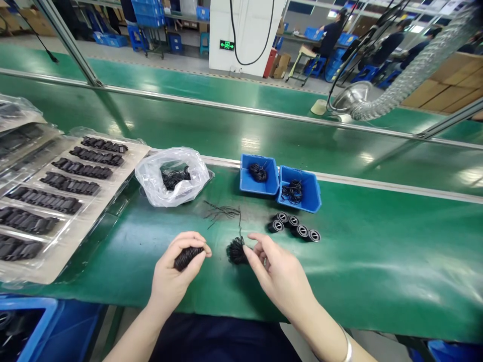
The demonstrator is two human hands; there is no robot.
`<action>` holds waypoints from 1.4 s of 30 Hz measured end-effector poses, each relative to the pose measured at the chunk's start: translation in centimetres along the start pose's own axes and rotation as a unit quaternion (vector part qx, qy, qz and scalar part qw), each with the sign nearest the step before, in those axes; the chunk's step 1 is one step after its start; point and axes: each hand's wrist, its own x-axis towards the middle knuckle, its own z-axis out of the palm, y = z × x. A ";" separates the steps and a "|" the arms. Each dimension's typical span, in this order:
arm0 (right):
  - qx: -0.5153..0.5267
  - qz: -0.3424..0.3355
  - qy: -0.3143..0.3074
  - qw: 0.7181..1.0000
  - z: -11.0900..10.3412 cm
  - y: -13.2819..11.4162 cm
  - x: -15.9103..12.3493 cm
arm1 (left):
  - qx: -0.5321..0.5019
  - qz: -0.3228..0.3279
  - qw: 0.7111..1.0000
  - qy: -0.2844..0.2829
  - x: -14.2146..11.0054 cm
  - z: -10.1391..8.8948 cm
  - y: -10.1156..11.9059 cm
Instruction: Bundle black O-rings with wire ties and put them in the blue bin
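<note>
My left hand [177, 266] is closed around a black ridged roll [187, 258] that looks like thin rings packed side by side. Its thumb and fingertips meet at the roll's right end. A bunch of thin black rubber rings [236, 251] lies on the green table, with a twisted black tie running up from it. Just right of that bunch is my right hand [277, 269], thumb and forefinger apart; the thumb tip overlaps the bunch's edge, and I cannot tell whether it touches. Several loose black ties [222, 210] lie behind the bunch.
A clear plastic bag [151, 188] holds more black rings. Two blue bins [259, 188] [309, 201] contain ring bundles. Several black cylindrical parts [302, 231] stand to the right. Trays of black parts [90, 183] fill the left. An exhaust hose [407, 80] hangs at upper right.
</note>
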 end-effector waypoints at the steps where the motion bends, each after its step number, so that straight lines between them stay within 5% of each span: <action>1: -0.074 -0.008 0.011 0.997 0.6 0.7 -0.2 | -0.020 -0.043 0.999 0.020 0.1 0.1 -0.1; 6: -0.258 -0.030 0.076 0.963 3.2 1.6 0.0 | -0.100 -0.215 0.971 0.040 1.5 0.6 -0.2; 12: -0.125 -0.037 0.083 0.988 2.7 1.3 0.1 | -0.073 -0.294 0.952 -0.052 2.5 0.9 0.9; 20: 0.018 -0.074 0.119 0.990 2.5 3.0 -1.5 | -0.129 -0.304 0.929 -0.165 2.6 2.7 1.1; 23: 0.120 -0.033 0.137 0.983 3.1 3.4 -2.0 | -0.140 -0.278 0.934 -0.175 2.8 3.3 1.2; 27: 0.360 0.098 0.109 0.921 4.0 3.5 -2.3 | -0.133 -0.249 0.943 -0.178 2.8 3.6 1.5; 29: 0.411 0.111 0.056 0.903 4.1 3.5 -2.1 | -0.139 -0.248 0.941 -0.183 2.7 3.8 1.5; 35: 0.358 0.041 -0.038 0.932 3.0 2.9 -0.9 | -0.178 -0.267 0.933 -0.163 2.3 4.3 1.4; 42: 0.283 0.034 -0.003 0.958 0.8 3.5 -0.3 | -0.163 -0.261 0.947 -0.090 2.9 2.2 1.9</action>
